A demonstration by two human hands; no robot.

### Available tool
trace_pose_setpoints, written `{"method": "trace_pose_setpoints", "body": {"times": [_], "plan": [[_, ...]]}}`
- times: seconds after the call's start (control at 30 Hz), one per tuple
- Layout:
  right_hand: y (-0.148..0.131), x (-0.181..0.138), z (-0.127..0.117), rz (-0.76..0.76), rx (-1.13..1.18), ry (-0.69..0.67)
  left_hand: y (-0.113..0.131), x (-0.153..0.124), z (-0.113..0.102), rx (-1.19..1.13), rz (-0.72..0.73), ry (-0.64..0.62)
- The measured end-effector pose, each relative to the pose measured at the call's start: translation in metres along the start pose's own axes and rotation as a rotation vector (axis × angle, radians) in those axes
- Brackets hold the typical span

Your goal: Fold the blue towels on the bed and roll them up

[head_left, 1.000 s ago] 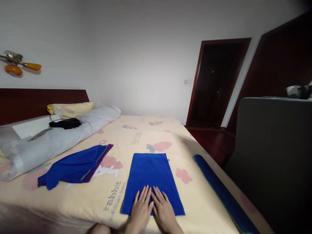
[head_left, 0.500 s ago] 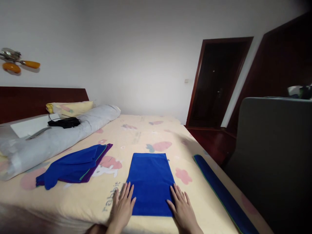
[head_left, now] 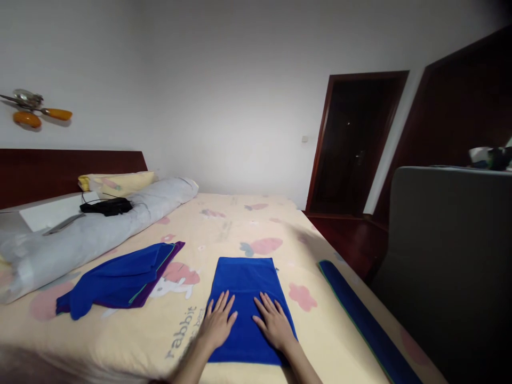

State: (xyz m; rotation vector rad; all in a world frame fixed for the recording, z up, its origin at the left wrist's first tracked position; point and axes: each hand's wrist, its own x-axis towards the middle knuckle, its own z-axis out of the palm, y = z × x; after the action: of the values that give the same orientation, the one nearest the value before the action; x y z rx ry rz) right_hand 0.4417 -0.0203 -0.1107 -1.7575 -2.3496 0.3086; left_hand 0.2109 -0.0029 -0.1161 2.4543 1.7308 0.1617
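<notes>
Palms are laid flat on a folded blue towel (head_left: pixel 248 298): the left hand (head_left: pixel 218 322) is pressed on its left half and the right hand (head_left: pixel 274 324) on its right half, fingers spread and pointing away from the body. Nothing is gripped; both hands are open and only rest on the cloth, with a strip of blue showing between them. Under the hands the towel is seen as a neat rectangle lying lengthwise on the bed (head_left: pixel 224 229), its edges straight and its surface smooth, so the folding is judged well along, with flattening in hand and perhaps one more fold left; that cannot be told for sure.

Left of the left hand, well apart, a second blue cloth (head_left: pixel 116 277) with a purple edge lies loosely bunched on the sheet and is judged not yet folded. Right of the right hand, near the bed's edge, a long blue strip (head_left: pixel 360 320) is stretched along the mattress. Beyond the loose cloth, a grey rolled quilt (head_left: pixel 88 234) is laid, with a black object (head_left: pixel 107 206) resting on it and a yellow pillow (head_left: pixel 116 181) behind. Farther off to the right, a dark doorway (head_left: pixel 352 144) and a grey chair back (head_left: pixel 448 256) are seen.
</notes>
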Motion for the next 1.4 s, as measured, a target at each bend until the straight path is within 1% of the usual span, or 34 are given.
{"method": "trace_pose_setpoints", "body": {"times": [0.1, 0.17, 0.27, 0.33, 0.37, 0.43, 0.5, 0.53, 0.6, 0.7, 0.83, 0.97, 1.23, 1.3, 1.4], "plan": [[0.029, 0.001, 0.000, 0.064, -0.026, 0.026, -0.029, 0.001, -0.009, 0.027, -0.073, 0.002], [0.048, 0.001, -0.001, 0.108, -0.039, 0.035, -0.045, -0.001, -0.012, 0.040, -0.091, 0.005], [0.062, 0.002, -0.006, 0.190, -0.079, 0.020, -0.056, -0.003, -0.015, 0.079, -0.112, 0.017], [0.058, 0.004, -0.011, 0.210, -0.100, 0.015, -0.051, -0.003, -0.014, 0.103, -0.096, 0.059], [0.051, 0.007, -0.012, 0.180, -0.090, 0.012, -0.045, -0.001, -0.012, 0.098, -0.053, 0.083], [0.032, 0.014, -0.015, 0.024, -0.022, -0.017, -0.027, 0.006, -0.006, 0.047, 0.105, 0.106], [0.012, 0.024, -0.015, -0.164, 0.055, -0.085, -0.009, 0.016, 0.002, -0.019, 0.263, 0.071], [0.004, 0.029, -0.014, -0.220, 0.076, -0.118, -0.001, 0.023, 0.005, -0.042, 0.308, 0.044], [-0.005, 0.042, -0.012, -0.249, 0.078, -0.142, 0.007, 0.038, 0.007, -0.060, 0.324, -0.002], [0.003, 0.060, -0.011, -0.211, 0.048, -0.091, 0.003, 0.059, 0.000, -0.045, 0.265, -0.034], [0.031, 0.079, -0.012, -0.131, -0.004, -0.039, -0.020, 0.078, -0.017, -0.012, 0.142, -0.070], [0.056, 0.092, -0.014, -0.005, -0.020, -0.019, -0.043, 0.091, -0.026, 0.001, -0.003, -0.069], [0.095, 0.112, -0.016, 0.163, -0.048, -0.001, -0.079, 0.115, -0.027, -0.026, -0.164, -0.095], [0.101, 0.115, -0.016, 0.198, -0.048, 0.009, -0.083, 0.118, -0.026, -0.037, -0.182, -0.093], [0.105, 0.117, -0.014, 0.226, -0.049, 0.036, -0.084, 0.118, -0.023, -0.042, -0.170, -0.069]]}}
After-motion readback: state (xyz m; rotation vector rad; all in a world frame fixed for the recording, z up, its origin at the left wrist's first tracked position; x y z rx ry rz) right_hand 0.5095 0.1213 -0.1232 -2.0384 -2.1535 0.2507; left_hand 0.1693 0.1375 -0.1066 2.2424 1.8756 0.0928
